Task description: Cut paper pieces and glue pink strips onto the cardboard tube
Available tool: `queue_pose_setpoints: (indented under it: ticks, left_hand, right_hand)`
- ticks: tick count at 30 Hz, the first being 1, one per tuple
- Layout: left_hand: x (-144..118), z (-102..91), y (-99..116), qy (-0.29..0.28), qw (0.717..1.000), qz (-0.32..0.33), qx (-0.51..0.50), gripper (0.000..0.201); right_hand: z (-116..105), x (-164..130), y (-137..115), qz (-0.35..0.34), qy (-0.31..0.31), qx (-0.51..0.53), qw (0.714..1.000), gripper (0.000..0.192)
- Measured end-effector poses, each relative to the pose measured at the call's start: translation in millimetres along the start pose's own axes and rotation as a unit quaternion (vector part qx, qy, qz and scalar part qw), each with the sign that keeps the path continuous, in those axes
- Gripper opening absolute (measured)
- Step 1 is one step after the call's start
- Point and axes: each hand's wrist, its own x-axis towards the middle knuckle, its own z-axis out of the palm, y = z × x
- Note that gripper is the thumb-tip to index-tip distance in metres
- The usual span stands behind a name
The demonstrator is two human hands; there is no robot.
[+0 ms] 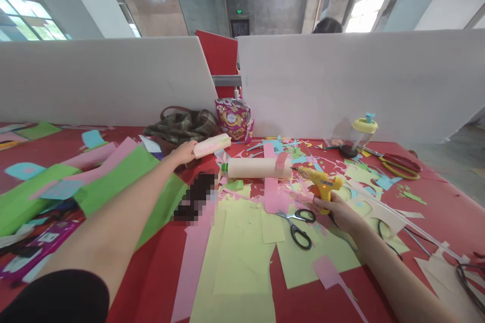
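Observation:
At the back middle of the table, my left hand (185, 153) is closed on one end of a cream-coloured roll (214, 145) with faint pink marks. My right hand (335, 209) grips a yellow hot glue gun (323, 181), its nozzle pointing left. Close to that nozzle lies a cream-wrapped bottle (248, 168) on its side, a green cap showing at its left end. A pink paper strip (271, 189) runs under the bottle, with a pink piece on its right part. Black-handled scissors (299, 227) rest open just below the glue gun.
Coloured paper sheets and scraps cover the red table (151, 282). Behind stand a plaid bag (182, 123), a purple snack bag (233, 118) and a yellow-lidded cup (359, 136). Red-and-yellow-handled scissors (399, 164) lie right. White partitions (341, 81) close off the back; a person's head shows beyond.

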Motion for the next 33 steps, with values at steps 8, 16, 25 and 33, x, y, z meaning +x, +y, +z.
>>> queue_pose_setpoints:
  ticks: [8, 16, 25, 33]
  left_hand:
    - [-15.0, 16.3, 17.1, 0.088, 0.992, 0.019, 0.084, 0.058]
    - [-24.9, 18.8, 39.2, 0.135, 0.972, 0.182, 0.062, 0.046]
    - [-51.8, 16.6, 95.3, 0.163, 0.951, 0.263, -0.002, 0.035]
    - [-72.4, 49.0, 122.3, 0.155, 0.946, 0.281, 0.048, 0.054]
  right_hand:
    - [-2.3, 2.5, 4.9, 0.006, 0.005, -0.003, 1.0, 0.029]
    - [-2.7, 2.9, 5.6, 0.0, 0.002, -0.004, 1.0, 0.029]
    - [-6.0, 1.1, 4.0, 0.0, -0.017, -0.074, 0.997, 0.023]
    - [7.8, 0.1, 8.6, 0.069, 0.066, -0.173, 0.98, 0.02]
